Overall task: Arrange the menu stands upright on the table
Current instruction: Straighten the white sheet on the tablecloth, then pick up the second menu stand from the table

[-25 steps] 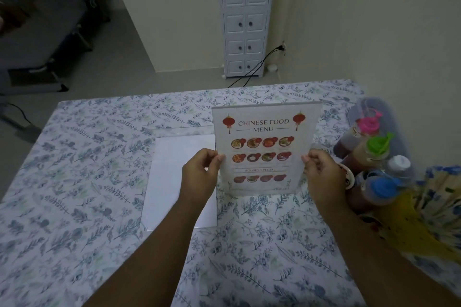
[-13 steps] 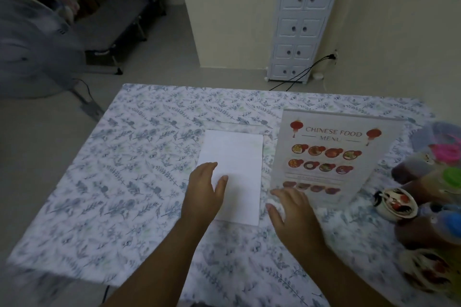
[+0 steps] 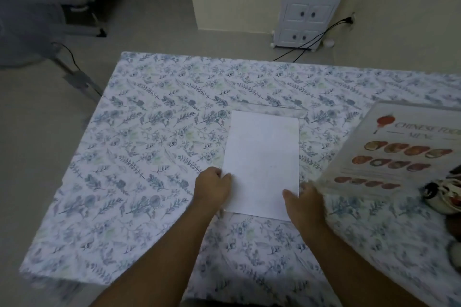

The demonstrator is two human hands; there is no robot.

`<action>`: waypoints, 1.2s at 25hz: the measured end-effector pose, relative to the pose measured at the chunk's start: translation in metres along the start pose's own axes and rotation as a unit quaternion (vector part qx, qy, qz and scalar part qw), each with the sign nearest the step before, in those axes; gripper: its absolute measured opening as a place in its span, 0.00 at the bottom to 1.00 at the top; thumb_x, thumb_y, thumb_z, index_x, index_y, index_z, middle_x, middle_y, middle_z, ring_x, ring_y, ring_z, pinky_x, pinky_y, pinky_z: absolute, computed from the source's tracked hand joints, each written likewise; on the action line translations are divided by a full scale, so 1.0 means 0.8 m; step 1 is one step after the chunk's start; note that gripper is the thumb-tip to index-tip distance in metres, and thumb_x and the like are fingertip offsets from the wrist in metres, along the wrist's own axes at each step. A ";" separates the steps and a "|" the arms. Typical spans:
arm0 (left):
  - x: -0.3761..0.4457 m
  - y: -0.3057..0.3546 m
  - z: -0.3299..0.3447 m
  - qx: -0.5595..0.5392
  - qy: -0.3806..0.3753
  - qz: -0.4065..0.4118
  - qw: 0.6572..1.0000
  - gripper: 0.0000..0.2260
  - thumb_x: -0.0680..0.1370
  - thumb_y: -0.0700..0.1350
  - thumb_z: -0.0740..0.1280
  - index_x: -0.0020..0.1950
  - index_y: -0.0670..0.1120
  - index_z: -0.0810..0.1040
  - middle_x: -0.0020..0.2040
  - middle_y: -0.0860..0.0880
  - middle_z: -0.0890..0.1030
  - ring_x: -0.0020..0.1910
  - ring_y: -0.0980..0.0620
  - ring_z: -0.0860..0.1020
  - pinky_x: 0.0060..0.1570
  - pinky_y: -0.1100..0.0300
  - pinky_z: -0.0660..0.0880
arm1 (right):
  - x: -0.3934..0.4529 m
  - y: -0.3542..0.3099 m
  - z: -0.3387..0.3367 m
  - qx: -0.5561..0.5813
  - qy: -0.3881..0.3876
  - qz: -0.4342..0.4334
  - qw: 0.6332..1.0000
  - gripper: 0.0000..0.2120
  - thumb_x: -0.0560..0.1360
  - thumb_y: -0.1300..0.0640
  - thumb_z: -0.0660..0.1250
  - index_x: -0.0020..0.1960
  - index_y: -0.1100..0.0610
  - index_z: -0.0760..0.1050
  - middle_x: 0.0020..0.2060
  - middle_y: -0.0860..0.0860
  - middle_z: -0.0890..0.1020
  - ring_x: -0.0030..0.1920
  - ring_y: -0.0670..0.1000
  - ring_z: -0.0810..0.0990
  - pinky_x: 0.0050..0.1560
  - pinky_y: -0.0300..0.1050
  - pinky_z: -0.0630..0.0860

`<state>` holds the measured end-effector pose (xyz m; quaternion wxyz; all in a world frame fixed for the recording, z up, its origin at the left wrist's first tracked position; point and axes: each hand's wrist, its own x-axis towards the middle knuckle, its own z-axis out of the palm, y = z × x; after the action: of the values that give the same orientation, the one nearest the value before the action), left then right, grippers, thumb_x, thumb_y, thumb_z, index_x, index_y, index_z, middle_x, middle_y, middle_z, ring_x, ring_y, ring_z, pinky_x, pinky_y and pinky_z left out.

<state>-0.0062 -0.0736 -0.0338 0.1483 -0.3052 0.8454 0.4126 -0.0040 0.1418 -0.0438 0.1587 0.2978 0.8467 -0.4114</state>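
A second menu stand (image 3: 262, 162) lies flat on the floral tablecloth (image 3: 154, 147), its blank white back facing up. My left hand (image 3: 213, 188) grips its lower left edge and my right hand (image 3: 303, 200) holds its lower right corner. The first menu stand (image 3: 399, 149), printed "Chinese Food Menu", stands upright at the right, close to my right hand.
Small round containers (image 3: 444, 194) sit at the right edge behind the upright stand. The table's left and near edges drop to the grey floor. A white drawer cabinet (image 3: 311, 2) with cables stands against the far wall; a fan is at far left.
Both hands left the printed menu stand, which stays upright at the right, and moved left onto the flat white one, taking hold of its lower edges. The view swung left.
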 end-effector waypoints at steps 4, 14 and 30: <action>0.013 -0.007 -0.007 -0.069 -0.015 -0.038 0.997 0.09 0.79 0.47 0.70 0.40 0.47 0.80 0.41 0.47 0.83 0.45 0.44 0.82 0.53 0.50 0.80 | 0.001 -0.005 -0.003 0.077 -0.009 0.062 0.995 0.09 0.76 0.61 0.67 0.51 0.64 0.83 0.39 0.56 0.83 0.42 0.57 0.81 0.41 0.45 0.76; -0.005 -0.006 -0.066 -0.225 -0.028 -0.030 0.974 0.08 0.78 0.41 0.73 0.56 0.48 0.82 0.46 0.47 0.85 0.43 0.51 0.83 0.39 0.59 0.79 | -0.018 -0.007 -0.039 0.241 -0.073 0.017 0.968 0.10 0.79 0.65 0.68 0.57 0.53 0.79 0.47 0.54 0.86 0.46 0.56 0.85 0.39 0.48 0.81; 0.000 0.065 -0.206 -0.217 0.077 0.253 0.940 0.03 0.78 0.45 0.74 0.46 0.48 0.87 0.50 0.45 0.88 0.51 0.48 0.87 0.55 0.49 0.84 | -0.024 -0.176 -0.080 0.145 -0.007 -0.355 0.923 0.07 0.78 0.58 0.71 0.46 0.47 0.81 0.40 0.43 0.84 0.42 0.44 0.82 0.41 0.37 0.79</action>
<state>-0.0393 -0.1790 0.0995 -0.0959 -0.1372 0.7936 0.5849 -0.0801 0.1172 0.0902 -0.0372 -0.0054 0.8269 -0.5610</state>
